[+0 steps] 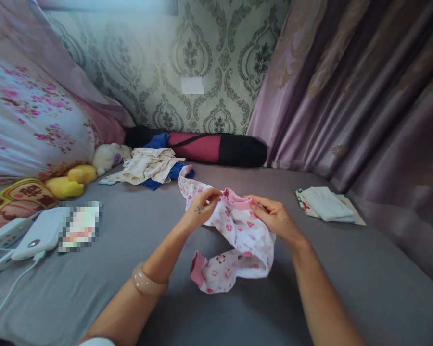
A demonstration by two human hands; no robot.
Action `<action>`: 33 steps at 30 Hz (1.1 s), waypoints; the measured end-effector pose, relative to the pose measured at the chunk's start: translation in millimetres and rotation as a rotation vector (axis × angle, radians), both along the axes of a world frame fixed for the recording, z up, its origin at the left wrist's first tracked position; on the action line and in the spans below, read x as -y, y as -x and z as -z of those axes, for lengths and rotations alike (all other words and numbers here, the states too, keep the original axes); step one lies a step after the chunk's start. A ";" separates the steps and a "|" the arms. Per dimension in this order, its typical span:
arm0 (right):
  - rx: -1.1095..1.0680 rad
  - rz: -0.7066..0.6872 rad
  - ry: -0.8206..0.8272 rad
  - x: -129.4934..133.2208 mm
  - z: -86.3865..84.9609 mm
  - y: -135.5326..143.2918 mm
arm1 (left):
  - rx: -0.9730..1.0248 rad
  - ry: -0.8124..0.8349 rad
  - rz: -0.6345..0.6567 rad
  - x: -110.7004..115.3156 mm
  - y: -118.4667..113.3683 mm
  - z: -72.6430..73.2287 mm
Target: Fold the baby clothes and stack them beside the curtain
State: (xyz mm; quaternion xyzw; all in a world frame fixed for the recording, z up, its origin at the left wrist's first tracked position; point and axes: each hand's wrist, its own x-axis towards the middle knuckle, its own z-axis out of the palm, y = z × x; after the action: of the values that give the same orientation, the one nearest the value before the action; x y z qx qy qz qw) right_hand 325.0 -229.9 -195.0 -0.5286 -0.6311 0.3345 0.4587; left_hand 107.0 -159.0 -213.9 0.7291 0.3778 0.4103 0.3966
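Observation:
A small pair of white pants (254, 235) with a pink and red print hangs between my hands, its lower part on the grey bed. It has a pink ribbed waistband (234, 199) and pink cuffs; one leg trails up to the left, the other folds toward the lower left. My left hand (202, 206) pinches the left end of the waistband, fingers bent together. Thumb and fingers of my right hand (274, 216) grip its right end. A pale bangle (149, 280) circles my left forearm.
Beige and blue clothes (149, 166) are heaped farther back, before a black and maroon long bag (202, 146). Folded cloths (326, 204) lie at right. Plush toys (81, 174), a white power bank (41, 233) with cable, and a power strip (7, 233) are at left.

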 end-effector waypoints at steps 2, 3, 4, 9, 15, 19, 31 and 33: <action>0.097 -0.139 0.021 12.3 -14.1 -1.7 | -0.088 -0.113 -0.022 -16.1 0.8 4.1; 0.136 -0.201 0.029 18.2 -20.5 -3.2 | -0.142 -0.153 0.001 -21.7 1.2 5.8; 0.170 -0.251 0.036 23.6 -26.1 -5.3 | -0.190 -0.187 0.045 -25.5 1.4 7.3; 0.251 -0.314 0.054 39.0 -40.8 -24.8 | -0.301 -0.221 0.444 -25.8 0.6 13.8; 0.199 -0.042 0.099 36.1 -31.5 -51.3 | -0.378 -0.138 0.306 -19.6 7.9 12.0; 0.145 0.001 0.219 29.8 -24.1 -62.2 | -0.344 -0.083 0.444 -24.3 20.3 3.6; 0.554 -0.031 0.207 12.4 -20.6 -56.6 | -0.251 -0.136 0.274 -33.1 52.9 -36.1; 0.567 0.026 0.148 4.0 -26.3 -54.4 | -0.202 -0.143 0.228 -37.8 55.6 -48.0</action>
State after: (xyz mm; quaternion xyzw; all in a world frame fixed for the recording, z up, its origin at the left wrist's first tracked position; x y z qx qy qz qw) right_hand 379.4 -233.9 -168.7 -0.6410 -0.7012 0.2127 0.2283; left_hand 51.4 -121.2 -165.8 0.8312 0.3004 0.3132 0.3475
